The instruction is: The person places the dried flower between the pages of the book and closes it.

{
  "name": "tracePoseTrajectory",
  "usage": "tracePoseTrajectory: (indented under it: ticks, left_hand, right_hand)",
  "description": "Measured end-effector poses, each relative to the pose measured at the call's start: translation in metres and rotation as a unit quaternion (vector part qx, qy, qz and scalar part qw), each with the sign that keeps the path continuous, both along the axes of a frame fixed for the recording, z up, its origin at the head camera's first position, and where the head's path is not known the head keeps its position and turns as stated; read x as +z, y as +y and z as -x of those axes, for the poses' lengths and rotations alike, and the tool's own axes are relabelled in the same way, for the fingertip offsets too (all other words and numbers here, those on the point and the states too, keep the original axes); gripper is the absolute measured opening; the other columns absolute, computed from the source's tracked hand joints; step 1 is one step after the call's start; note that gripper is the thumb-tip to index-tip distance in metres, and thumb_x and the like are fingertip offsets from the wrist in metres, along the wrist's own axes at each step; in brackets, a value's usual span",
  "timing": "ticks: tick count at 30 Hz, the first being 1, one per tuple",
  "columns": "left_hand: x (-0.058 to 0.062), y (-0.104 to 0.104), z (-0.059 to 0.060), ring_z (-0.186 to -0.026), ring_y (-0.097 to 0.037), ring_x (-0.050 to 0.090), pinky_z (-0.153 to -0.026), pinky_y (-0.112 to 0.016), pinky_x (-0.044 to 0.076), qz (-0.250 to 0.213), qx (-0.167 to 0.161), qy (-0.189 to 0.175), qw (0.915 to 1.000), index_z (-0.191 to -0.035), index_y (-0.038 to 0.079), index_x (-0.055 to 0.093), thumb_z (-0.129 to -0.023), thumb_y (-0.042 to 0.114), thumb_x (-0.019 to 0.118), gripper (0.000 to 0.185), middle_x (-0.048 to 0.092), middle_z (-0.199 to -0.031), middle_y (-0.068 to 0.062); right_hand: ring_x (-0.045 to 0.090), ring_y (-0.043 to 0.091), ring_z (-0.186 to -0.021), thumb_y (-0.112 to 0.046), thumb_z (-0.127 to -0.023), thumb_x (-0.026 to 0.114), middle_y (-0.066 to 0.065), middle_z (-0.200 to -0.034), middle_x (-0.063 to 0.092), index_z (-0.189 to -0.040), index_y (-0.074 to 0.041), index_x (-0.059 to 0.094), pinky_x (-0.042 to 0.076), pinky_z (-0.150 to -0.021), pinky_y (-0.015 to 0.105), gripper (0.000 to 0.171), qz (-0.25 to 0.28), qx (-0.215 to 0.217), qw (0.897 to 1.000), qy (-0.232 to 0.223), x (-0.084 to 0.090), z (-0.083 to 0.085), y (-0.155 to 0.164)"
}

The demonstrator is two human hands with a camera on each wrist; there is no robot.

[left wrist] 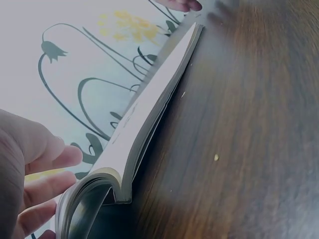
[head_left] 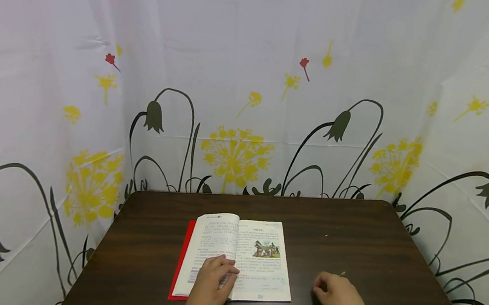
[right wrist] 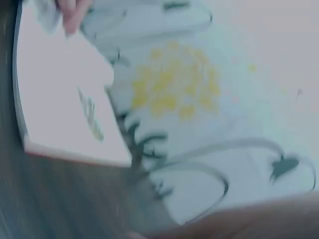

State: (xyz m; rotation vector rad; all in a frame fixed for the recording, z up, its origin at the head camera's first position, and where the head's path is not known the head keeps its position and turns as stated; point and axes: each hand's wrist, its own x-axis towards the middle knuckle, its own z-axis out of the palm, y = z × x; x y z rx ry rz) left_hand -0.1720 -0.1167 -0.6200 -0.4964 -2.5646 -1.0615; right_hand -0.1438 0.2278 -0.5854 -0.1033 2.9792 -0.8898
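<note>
An open book (head_left: 258, 273) lies on the table with its printed pages up and a small coloured picture on the right-hand page. My left hand (head_left: 211, 286) rests on the lower part of the left page, its fingers relaxed and reaching to the middle fold. From the left wrist, the fingers (left wrist: 50, 186) show against the curved page edges of the book (left wrist: 122, 169). To the right of the book, my right hand (head_left: 338, 296) is over the table with loosely curled fingers and nothing visible in it. The right wrist view is blurred, showing the book (right wrist: 65, 99) and little of that hand.
The dark wooden table (head_left: 331, 221) carries a few small light crumbs (left wrist: 216, 157). A red cover edge (head_left: 182, 260) shows along the book's left side. Behind the table hangs a white curtain (head_left: 245, 63) with printed flowers.
</note>
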Motion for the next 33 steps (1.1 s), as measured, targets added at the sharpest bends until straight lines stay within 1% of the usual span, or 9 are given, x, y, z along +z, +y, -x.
tracePoseTrajectory:
  ticks: [3,7,10,13,18,22,27,30,33]
  left_hand:
    - [0.001,-0.002,-0.001,-0.129,-0.033,0.064,-0.110,-0.060,0.047,0.002,0.001,-0.001,1.0000,-0.097,0.019,0.083,-0.094,0.010,0.081,0.010,0.078,-0.118,-0.002]
    - [0.002,-0.003,-0.002,-0.129,-0.032,0.062,-0.111,-0.061,0.046,0.001,0.000,-0.012,0.9999,-0.097,0.020,0.083,-0.094,0.011,0.080,0.010,0.077,-0.119,-0.001]
    - [0.001,-0.003,-0.003,-0.130,-0.032,0.061,-0.111,-0.062,0.045,0.003,0.000,-0.019,0.9998,-0.097,0.022,0.082,-0.095,0.011,0.079,0.011,0.076,-0.119,0.000]
    - [-0.001,-0.003,-0.005,-0.131,-0.032,0.060,-0.111,-0.062,0.045,0.005,0.000,-0.029,0.9996,-0.096,0.024,0.082,-0.095,0.011,0.078,0.013,0.075,-0.119,0.001]
    - [-0.003,-0.003,-0.005,-0.132,-0.031,0.059,-0.113,-0.061,0.043,-0.001,-0.005,-0.032,0.9995,-0.097,0.024,0.081,-0.096,0.011,0.078,0.013,0.074,-0.121,0.001]
    - [-0.003,-0.002,-0.004,-0.133,-0.034,0.058,-0.112,-0.062,0.042,0.001,-0.010,-0.027,0.9996,-0.098,0.023,0.081,-0.094,0.012,0.080,0.012,0.073,-0.123,-0.001]
    - [-0.008,-0.002,-0.002,-0.137,-0.041,0.050,-0.107,-0.066,0.042,0.051,-0.031,-0.046,0.9972,-0.105,0.027,0.079,-0.093,0.020,0.080,0.013,0.066,-0.133,-0.003]
    - [-0.011,-0.002,-0.001,-0.145,-0.047,0.041,-0.107,-0.070,0.039,0.085,-0.051,-0.071,0.9926,-0.114,0.028,0.076,-0.094,0.028,0.079,0.020,0.060,-0.144,-0.005]
    - [-0.013,-0.002,-0.001,-0.150,-0.049,0.033,-0.109,-0.074,0.035,0.100,-0.066,-0.092,0.9885,-0.121,0.029,0.073,-0.095,0.034,0.079,0.027,0.056,-0.152,-0.006]
  right_hand:
    - [0.062,0.013,-0.074,-0.018,-0.098,0.080,-0.001,-0.087,0.072,-0.098,-0.013,0.072,0.052,-0.065,0.038,0.010,-0.006,-0.102,0.995,-0.024,-0.008,0.006,0.014]
    - [0.065,0.018,-0.075,-0.027,-0.098,0.081,0.009,-0.094,0.072,-0.106,-0.003,0.068,0.053,-0.063,0.038,0.029,0.009,-0.149,0.988,-0.032,-0.022,0.012,0.021]
    - [0.066,0.017,-0.076,-0.028,-0.097,0.082,0.010,-0.099,0.073,-0.112,-0.002,0.069,0.054,-0.063,0.036,0.033,0.016,-0.156,0.987,-0.020,-0.030,0.014,0.020]
    - [0.063,0.016,-0.073,-0.020,-0.098,0.081,0.006,-0.094,0.070,-0.115,-0.005,0.071,0.051,-0.060,0.032,0.025,0.021,-0.145,0.989,-0.006,-0.034,0.013,0.017]
    - [0.054,0.015,-0.068,-0.013,-0.097,0.080,0.000,-0.086,0.063,-0.111,-0.013,0.076,0.043,-0.056,0.028,0.015,0.028,-0.132,0.991,0.015,-0.036,0.013,0.014]
    - [0.056,0.015,-0.073,-0.016,-0.096,0.082,0.003,-0.092,0.062,-0.106,-0.009,0.076,0.045,-0.060,0.029,0.014,0.032,-0.151,0.988,0.023,-0.035,0.013,0.015]
    - [0.056,0.015,-0.076,-0.020,-0.096,0.082,0.003,-0.092,0.061,-0.091,-0.012,0.075,0.044,-0.064,0.031,0.012,0.026,-0.170,0.985,0.024,-0.037,0.015,0.017]
    - [0.056,0.015,-0.075,-0.019,-0.097,0.080,0.003,-0.091,0.060,-0.088,-0.013,0.074,0.045,-0.065,0.034,0.013,0.015,-0.160,0.987,0.026,-0.038,0.016,0.017]
    - [0.056,0.016,-0.076,-0.017,-0.098,0.078,0.003,-0.091,0.060,-0.087,-0.014,0.072,0.048,-0.068,0.038,0.013,-0.003,-0.147,0.989,0.031,-0.039,0.017,0.017]
